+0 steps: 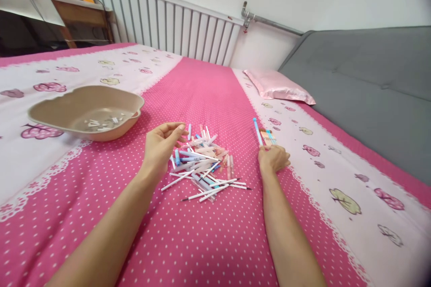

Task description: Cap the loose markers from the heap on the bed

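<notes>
My left hand point(163, 143) hovers at the left edge of a loose pile of pen parts point(202, 154). Its fingers are loosely curled, with the thumb near the index finger, and nothing shows in them. The pile mixes white refills with dark tips point(178, 180), clear and pink tubes, and blue barrels point(177, 157). To the right of the pile, my right hand point(273, 158) is closed around a light blue pen point(257, 131), whose far end sticks out past the fingers. Just beyond that hand lies a row of blue and peach pens point(268, 136), partly hidden by it.
A beige plastic basin point(87, 107) with small white pieces inside stands on the left. Everything lies on a pink dotted bedspread point(208, 251). Farther back are a pink pillow point(279, 85), a grey padded headboard point(367, 67), a white radiator point(161, 18) and a desk point(81, 13).
</notes>
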### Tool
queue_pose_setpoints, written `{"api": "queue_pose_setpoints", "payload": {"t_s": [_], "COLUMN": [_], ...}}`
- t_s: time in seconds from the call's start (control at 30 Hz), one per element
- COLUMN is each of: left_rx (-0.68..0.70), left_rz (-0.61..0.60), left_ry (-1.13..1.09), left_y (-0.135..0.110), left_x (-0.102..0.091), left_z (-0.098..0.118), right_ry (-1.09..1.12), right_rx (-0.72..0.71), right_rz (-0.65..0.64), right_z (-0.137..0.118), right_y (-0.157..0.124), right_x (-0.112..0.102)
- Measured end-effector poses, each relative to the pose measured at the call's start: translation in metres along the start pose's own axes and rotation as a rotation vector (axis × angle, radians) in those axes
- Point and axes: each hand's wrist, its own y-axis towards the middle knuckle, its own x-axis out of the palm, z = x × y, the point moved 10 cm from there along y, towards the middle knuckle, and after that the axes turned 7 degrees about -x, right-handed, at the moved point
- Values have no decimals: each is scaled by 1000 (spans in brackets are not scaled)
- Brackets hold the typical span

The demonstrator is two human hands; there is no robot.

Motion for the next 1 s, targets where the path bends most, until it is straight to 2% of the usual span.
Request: {"api": "queue_pose_setpoints", "payload": {"t_s": [0.37, 1.0], "left_rx": [7, 9], "left_rz": [0, 3], "left_ry": [7, 29], "left_y": [1, 3], "left_x": [-2, -2], "left_z": [2, -1], "right_ry": [-3, -11], "right_rx": [-19, 27], "right_rz": [23, 56], "right_z": [27, 33], "right_y": [-6, -2], "right_x": [-4, 2]}}
